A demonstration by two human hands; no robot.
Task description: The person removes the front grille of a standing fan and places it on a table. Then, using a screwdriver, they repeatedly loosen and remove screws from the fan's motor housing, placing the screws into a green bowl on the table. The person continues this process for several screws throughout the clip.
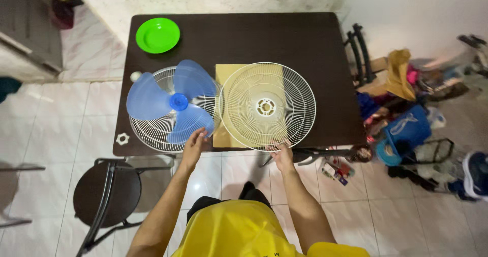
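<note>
At frame centre, the right hand (281, 153) grips the near rim of a white fan guard (267, 106) lying flat on the dark counter (305, 43); the left hand (194, 144), fingers loosely open, touches the blue fan blade (173, 102) just left.

1. Blue fan blade (173, 103): translucent, three wide lobes around a darker blue hub, lying flat on a white wire grille on the table's left side.
2. White wire fan guard (267, 106): round, with a cream centre ring, lying flat just right of the blade, overhanging the table's near edge.
</note>
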